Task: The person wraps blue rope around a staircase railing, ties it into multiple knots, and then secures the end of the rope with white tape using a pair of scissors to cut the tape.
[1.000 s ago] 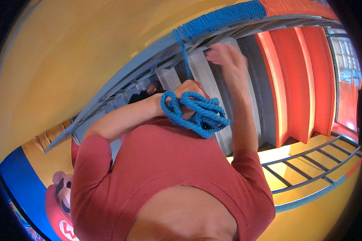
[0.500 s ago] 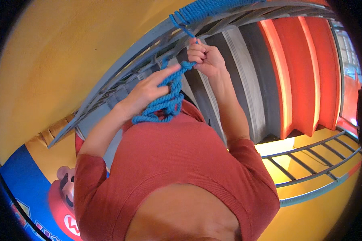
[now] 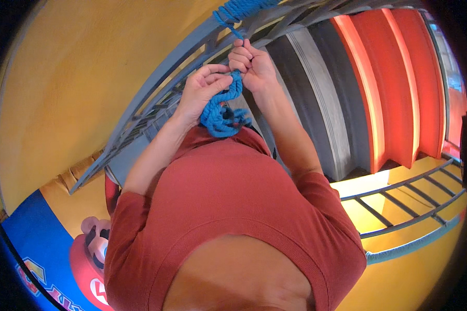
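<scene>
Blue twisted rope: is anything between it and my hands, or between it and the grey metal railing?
Nothing visible: your left hand and right hand both hold the blue twisted rope, and a strand runs from the right hand up to the grey metal railing, with nothing across it.

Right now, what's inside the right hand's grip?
Blue rope: a strand from the coils on the grey railing enters the right hand from above, and rope shows below it. The closed fingers cover the stretch between, so any knot there is hidden.
</scene>
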Tool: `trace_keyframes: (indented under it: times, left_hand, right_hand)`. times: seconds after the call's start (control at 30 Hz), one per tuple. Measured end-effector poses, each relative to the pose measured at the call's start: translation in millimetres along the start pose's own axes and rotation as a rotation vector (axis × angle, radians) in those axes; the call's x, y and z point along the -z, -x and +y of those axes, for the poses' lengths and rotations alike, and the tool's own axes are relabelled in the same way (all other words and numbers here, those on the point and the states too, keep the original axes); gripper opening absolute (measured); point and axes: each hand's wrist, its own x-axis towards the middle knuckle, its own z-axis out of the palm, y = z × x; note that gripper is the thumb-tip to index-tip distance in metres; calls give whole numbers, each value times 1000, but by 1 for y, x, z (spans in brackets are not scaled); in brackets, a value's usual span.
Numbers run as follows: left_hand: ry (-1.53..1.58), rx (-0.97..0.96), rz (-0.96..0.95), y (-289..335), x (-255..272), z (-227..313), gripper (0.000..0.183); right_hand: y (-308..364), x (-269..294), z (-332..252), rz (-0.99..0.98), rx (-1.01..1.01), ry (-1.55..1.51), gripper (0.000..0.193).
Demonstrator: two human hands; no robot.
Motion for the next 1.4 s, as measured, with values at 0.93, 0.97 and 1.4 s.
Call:
trace_keyframes:
  times: [0.93, 0.97, 1.4]
  left_hand:
    - [-647, -445, 78, -16, -5, 3, 9]
    - [-627, -424, 63, -17, -7, 4, 9]
    - [-979, -504, -96, -20, -9, 8, 5]
  right_hand:
    - [-3, -12, 10, 280, 287, 251, 22]
    - [-4, -11, 11, 288, 293, 266, 22]
    - [-8, 7, 13, 440, 239, 311, 23]
